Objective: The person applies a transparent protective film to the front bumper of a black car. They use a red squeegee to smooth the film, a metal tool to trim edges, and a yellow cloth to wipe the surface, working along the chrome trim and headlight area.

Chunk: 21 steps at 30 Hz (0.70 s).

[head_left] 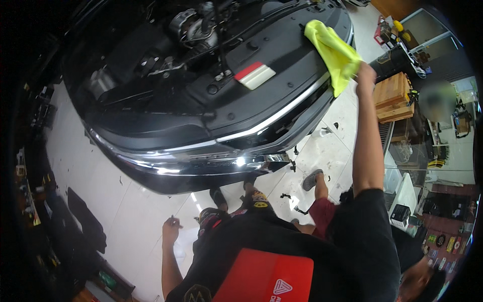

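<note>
Stretched out to the right, my right hand (365,78) grips one end of a yellow-green cloth (329,50). The cloth drapes over the right front edge of a dark car's front end (201,108). On the black panel behind the chrome trim (274,118) lies a flat red and white squeegee (255,75), apart from both hands. My left hand (171,229) hangs low at my left side, away from the car. Its fingers are closed, with a small dark tip showing; what it holds is too small to name.
The hood is up, baring the engine bay (193,35). Beside me on the right is another person in maroon shorts (322,216). Dark scraps (300,210) lie on the pale tiled floor (136,216). Wooden boxes (392,98) and a cluttered bench area stand at the right.
</note>
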{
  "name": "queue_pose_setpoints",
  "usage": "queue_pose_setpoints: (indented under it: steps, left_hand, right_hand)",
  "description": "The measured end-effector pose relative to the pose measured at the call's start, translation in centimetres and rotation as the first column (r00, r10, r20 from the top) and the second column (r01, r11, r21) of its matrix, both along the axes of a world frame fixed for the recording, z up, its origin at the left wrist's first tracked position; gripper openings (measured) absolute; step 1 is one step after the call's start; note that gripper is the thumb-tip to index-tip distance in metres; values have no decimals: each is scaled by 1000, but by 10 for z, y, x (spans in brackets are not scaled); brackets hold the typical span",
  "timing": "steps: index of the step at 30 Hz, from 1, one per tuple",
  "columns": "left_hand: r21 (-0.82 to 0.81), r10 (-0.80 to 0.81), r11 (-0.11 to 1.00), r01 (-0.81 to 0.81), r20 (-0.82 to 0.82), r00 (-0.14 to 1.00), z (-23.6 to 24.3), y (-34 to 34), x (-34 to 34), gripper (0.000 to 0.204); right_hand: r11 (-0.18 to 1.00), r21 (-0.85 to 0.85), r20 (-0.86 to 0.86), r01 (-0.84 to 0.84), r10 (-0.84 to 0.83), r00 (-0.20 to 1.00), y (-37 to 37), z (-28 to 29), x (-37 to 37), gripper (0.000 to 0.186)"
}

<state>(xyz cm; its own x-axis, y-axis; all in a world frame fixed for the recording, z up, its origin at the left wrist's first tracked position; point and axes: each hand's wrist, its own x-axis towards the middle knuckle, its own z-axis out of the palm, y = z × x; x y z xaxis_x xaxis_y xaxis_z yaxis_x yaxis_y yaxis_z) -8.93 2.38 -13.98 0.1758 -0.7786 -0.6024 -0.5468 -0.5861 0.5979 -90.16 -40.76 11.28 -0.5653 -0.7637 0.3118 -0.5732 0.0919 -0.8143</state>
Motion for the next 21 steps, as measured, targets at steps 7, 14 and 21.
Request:
queue_pose_setpoints:
  steps: [7,14,21]
  left_hand:
    - [-328,210,912,-244,-136,968,93,-69,-16,24]
    - [-584,135,716,-384,-423,896,172,-183,-44,26]
    - [-640,17,696,-325,-438,899,167,-160,-39,28]
  right_hand:
    - [897,-443,880,6,433,194,246,39,219,59]
    - [799,133,-295,-587,597,746,274,-76,328,35]
    - [693,286,-546,-662,685,482,230,-77,355,36]
